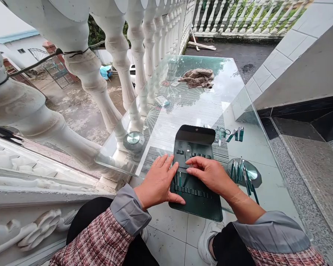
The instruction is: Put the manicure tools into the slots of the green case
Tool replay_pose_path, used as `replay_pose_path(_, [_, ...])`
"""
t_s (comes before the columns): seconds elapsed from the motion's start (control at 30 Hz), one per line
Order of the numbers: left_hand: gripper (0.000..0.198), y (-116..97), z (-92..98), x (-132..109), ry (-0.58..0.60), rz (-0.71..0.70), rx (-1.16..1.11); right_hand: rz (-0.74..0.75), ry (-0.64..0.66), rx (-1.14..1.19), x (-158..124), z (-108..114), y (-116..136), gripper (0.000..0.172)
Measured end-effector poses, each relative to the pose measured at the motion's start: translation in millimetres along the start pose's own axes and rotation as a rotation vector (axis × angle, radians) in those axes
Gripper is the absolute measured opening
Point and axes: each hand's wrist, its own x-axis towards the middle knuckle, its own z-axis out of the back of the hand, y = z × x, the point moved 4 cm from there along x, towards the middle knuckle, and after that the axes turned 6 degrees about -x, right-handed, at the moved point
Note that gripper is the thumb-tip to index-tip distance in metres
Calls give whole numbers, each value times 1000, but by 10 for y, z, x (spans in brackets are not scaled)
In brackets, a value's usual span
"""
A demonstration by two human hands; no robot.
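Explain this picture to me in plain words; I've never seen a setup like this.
There is no machine here: these are a person's two bare hands, and the single picture comes from a camera worn on that person's head, looking forward and down.

The left hand lies spread over the left edge of an open dark green case. The right hand is over the case's middle, thumb and forefinger close together; whether they pinch something small, I can't tell. A slim tool sits in the case.

On the glass table, to the right, are more slim tools, clippers and scissors. A crumpled cloth lies toward the far end.
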Motion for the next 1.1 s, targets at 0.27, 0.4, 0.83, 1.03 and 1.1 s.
replay_pose_path(0.27, [119,2,-18,4,-11,1,19,189,-56,-162,-19,-79,51,25])
replay_pose_path(0.4, [120,1,-19,7,2,4,30,181,-49,-237,-44,-131,71,19])
replay_pose_path(0.83, [118,6,-21,2,-3,0,19,324,-56,-342,-87,-147,34,28])
replay_pose_path(1.03, [119,2,-9,10,7,-2,27,346,-33,-350,-144,-138,30,26])
replay_pose_path(1.1, [120,-1,-3,12,9,-2,30,348,-45,-370,-169,-130,34,30])
